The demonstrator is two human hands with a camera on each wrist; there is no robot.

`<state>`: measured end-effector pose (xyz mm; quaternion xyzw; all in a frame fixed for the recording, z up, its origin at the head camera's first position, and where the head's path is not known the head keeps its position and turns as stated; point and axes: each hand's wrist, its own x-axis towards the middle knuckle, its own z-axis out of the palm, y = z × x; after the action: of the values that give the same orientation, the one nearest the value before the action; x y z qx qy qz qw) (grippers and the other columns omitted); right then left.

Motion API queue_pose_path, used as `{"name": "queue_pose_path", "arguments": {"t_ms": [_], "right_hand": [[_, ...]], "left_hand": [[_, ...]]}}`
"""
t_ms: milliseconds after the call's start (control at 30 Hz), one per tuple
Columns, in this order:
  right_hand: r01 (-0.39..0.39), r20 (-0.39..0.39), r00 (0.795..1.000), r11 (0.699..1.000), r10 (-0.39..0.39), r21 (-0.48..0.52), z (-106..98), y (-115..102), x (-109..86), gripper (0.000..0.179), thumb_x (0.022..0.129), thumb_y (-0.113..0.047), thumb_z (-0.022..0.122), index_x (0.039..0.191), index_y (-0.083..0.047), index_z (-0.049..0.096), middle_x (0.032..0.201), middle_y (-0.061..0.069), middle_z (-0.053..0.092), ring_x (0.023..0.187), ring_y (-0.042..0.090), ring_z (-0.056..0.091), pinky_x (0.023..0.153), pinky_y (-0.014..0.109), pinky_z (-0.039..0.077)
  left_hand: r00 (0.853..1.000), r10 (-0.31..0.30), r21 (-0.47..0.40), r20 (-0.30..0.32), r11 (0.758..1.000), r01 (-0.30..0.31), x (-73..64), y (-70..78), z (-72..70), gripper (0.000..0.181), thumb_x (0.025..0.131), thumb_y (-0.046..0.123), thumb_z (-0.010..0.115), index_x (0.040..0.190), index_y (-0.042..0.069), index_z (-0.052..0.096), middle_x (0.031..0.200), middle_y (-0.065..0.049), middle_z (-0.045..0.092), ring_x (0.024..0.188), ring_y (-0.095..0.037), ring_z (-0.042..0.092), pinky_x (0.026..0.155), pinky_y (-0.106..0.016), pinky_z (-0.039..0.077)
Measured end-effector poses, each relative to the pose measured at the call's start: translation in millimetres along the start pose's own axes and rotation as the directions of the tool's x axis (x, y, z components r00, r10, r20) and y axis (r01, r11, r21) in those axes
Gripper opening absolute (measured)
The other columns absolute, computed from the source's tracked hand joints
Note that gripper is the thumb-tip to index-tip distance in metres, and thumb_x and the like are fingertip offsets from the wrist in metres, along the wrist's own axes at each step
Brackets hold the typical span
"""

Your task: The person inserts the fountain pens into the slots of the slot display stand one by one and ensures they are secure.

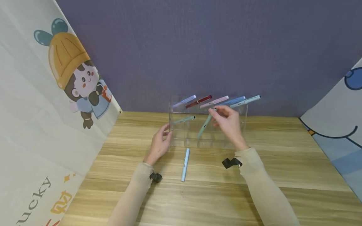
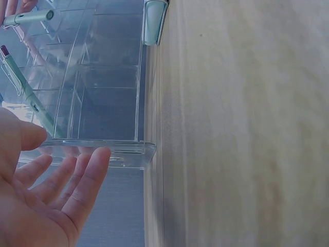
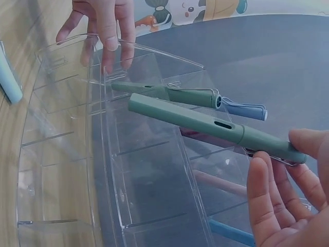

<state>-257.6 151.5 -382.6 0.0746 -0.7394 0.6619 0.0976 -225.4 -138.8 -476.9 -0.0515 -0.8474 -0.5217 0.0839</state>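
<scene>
A clear acrylic pen rack (image 1: 176,142) stands against the back of the table. My right hand (image 1: 228,123) pinches a green fountain pen (image 3: 190,121) by one end, between thumb and fingers. This pen slants over the rack's front tier, its far end apart from the hand. With extended fingers, my left hand (image 1: 159,146) touches the rack's left side wall (image 2: 128,154). Another green pen (image 1: 185,119) leans in the leftmost front compartment. Behind it, a row holds a periwinkle pen (image 1: 185,100), a dark red pen (image 1: 199,101), a pink pen (image 1: 215,102), a blue pen (image 1: 234,100) and a pale aqua pen (image 1: 247,101).
A light blue pen (image 1: 185,165) lies on the wooden table (image 1: 215,194) in front of the rack. A dark grey-blue panel (image 1: 198,47) rises directly behind. Printed white sheets (image 1: 36,110) flank the table on both sides.
</scene>
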Motion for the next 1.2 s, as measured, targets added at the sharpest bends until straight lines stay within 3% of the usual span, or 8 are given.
{"name": "queue_pose_path", "arguments": {"t_ms": [300,733,933,1200], "right_hand": [[0.010,-0.014,1.000,1.000,-0.009,0.029,0.2,-1.6,1.7,0.040,0.100,-0.023,0.077,0.127,0.005,0.069,0.091,-0.021,0.075,0.076,0.007,0.074,0.065,0.025,0.067],[0.090,-0.124,0.989,0.988,-0.074,0.126,-3.3,-3.6,4.9,0.034,0.101,-0.016,0.075,0.124,0.007,0.068,0.093,-0.016,0.077,0.074,0.008,0.075,0.063,0.026,0.067],[0.115,-0.172,0.981,0.979,-0.086,0.167,-4.5,-3.3,5.5,0.022,0.100,-0.015,0.077,0.115,-0.001,0.071,0.095,-0.009,0.079,0.074,0.006,0.075,0.063,0.025,0.067],[0.078,-0.156,0.987,0.978,-0.048,0.193,1.0,4.5,4.0,0.027,0.098,-0.013,0.078,0.117,0.004,0.069,0.098,-0.004,0.077,0.075,0.007,0.076,0.066,0.027,0.067]], "left_hand": [[1.000,0.001,0.000,-0.001,1.000,-0.001,0.0,1.8,0.0,0.049,0.109,0.015,0.059,0.156,0.006,0.049,0.154,-0.019,0.058,0.129,-0.038,0.065,0.101,-0.046,0.064],[1.000,0.002,-0.013,-0.002,1.000,-0.002,0.6,0.3,1.1,0.049,0.108,0.014,0.059,0.156,0.006,0.049,0.154,-0.018,0.058,0.128,-0.036,0.066,0.100,-0.043,0.065],[1.000,-0.001,-0.011,0.000,1.000,0.001,0.0,1.4,0.5,0.049,0.109,0.015,0.059,0.156,0.007,0.049,0.154,-0.018,0.057,0.128,-0.036,0.066,0.100,-0.043,0.065],[1.000,-0.009,-0.018,0.003,1.000,0.009,0.3,2.3,0.6,0.049,0.109,0.013,0.059,0.156,0.007,0.049,0.154,-0.017,0.058,0.128,-0.036,0.066,0.098,-0.042,0.066]]}}
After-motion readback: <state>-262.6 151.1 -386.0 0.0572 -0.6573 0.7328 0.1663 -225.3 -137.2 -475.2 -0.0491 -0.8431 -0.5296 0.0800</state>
